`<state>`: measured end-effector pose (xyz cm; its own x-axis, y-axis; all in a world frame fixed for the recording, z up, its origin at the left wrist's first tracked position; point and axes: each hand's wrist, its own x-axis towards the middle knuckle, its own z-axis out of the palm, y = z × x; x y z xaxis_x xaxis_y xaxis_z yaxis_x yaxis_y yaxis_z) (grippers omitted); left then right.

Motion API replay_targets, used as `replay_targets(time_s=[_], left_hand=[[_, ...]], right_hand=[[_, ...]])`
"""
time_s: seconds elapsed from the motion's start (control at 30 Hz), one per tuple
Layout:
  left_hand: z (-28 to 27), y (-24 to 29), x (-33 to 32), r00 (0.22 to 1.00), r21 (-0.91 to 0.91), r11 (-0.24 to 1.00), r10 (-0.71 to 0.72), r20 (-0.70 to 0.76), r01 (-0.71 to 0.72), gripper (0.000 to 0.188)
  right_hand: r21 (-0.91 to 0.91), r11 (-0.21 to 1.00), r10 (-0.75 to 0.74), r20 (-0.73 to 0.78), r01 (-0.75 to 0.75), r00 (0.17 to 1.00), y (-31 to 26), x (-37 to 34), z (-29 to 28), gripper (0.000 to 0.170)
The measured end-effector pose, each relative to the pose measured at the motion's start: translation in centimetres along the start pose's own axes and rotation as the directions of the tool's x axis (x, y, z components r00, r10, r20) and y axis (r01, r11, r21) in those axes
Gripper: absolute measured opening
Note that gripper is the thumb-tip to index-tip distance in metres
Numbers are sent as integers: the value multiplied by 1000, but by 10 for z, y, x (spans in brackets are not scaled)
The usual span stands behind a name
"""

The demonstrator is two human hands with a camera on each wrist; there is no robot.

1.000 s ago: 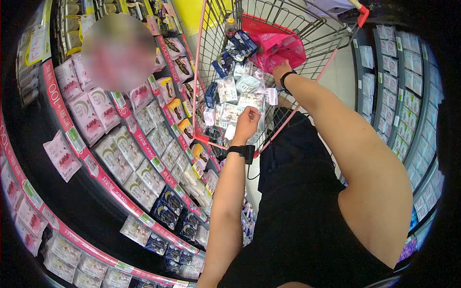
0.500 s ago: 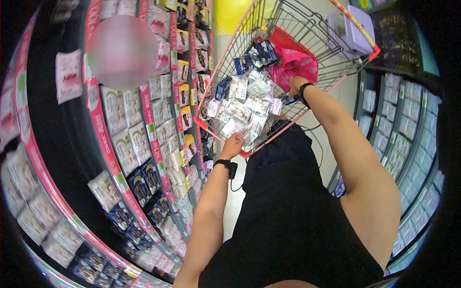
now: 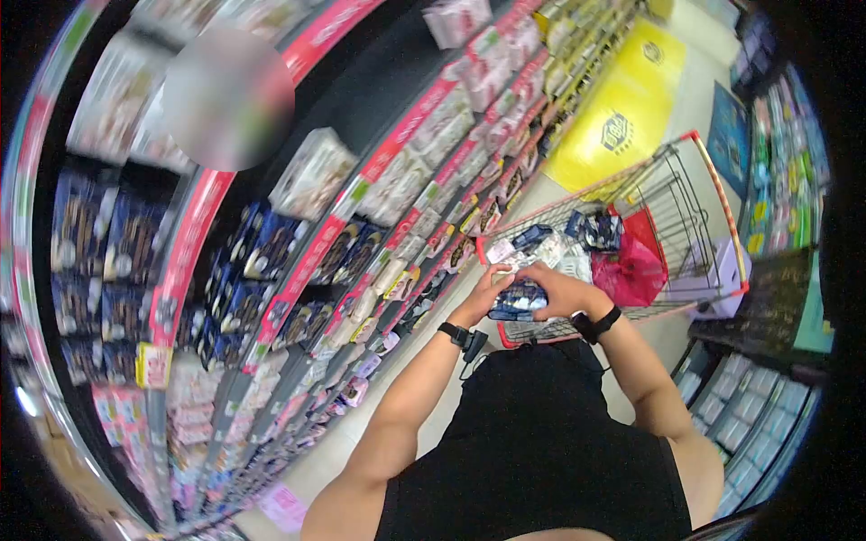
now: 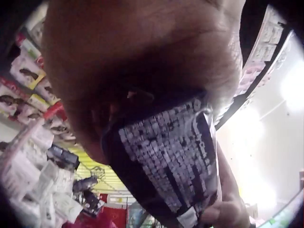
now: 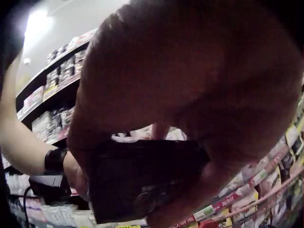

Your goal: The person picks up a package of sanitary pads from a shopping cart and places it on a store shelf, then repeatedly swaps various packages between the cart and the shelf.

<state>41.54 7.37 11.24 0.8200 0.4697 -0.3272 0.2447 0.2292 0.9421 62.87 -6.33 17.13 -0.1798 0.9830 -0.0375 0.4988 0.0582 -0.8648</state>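
Both hands hold a dark blue packet [image 3: 520, 299] over the near end of a wire shopping cart. The left hand [image 3: 483, 296] grips its left side, the right hand [image 3: 568, 293] its right side. Small print covers the packet's face [image 4: 166, 156] in the left wrist view, where fingertips also wrap its lower edge. Dark and shaded, the packet [image 5: 147, 180] lies between thumb and fingers in the right wrist view. White packs [image 3: 573, 263] and other dark blue packs [image 3: 595, 231] lie heaped in the cart beyond the hands, beside a pink bag [image 3: 631, 270].
Shelves with pink price rails [image 3: 406, 140] and rows of packs run along the left. The cart's wire frame [image 3: 690, 212] extends to the right, near a purple bin [image 3: 722, 275]. A yellow floor mat [image 3: 622, 108] lies beyond; more shelves [image 3: 749, 424] stand at right.
The view has swung toward the left shelves. My right hand has left the pink bag, my left hand has come away from the white packs, and both now grip the dark blue packet.
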Motion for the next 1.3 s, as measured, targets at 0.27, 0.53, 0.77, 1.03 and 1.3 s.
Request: replay_targets(time_s=[0.27, 0.53, 0.77, 1.03, 1.3], left_hand=[[-72, 27, -134, 948, 86, 978, 203, -244, -188, 61], [-80, 70, -234, 641, 659, 737, 581, -502, -151, 53], [-103, 96, -265, 642, 774, 584, 695, -323, -243, 56], [-146, 69, -304, 591, 424, 863, 499, -634, -274, 82], [-145, 64, -330, 507, 531, 832, 531, -679, -161, 60]], right_hand=[[73, 987, -147, 10, 146, 989, -82, 62, 45, 100], [812, 228, -137, 573, -538, 808, -103, 115, 121, 69], [871, 349, 179, 299, -345, 937, -146, 163, 150, 54], [565, 825, -43, 87, -13, 995, -213, 188, 136, 63], [815, 578, -130, 157, -53, 979, -230, 209, 173, 60]])
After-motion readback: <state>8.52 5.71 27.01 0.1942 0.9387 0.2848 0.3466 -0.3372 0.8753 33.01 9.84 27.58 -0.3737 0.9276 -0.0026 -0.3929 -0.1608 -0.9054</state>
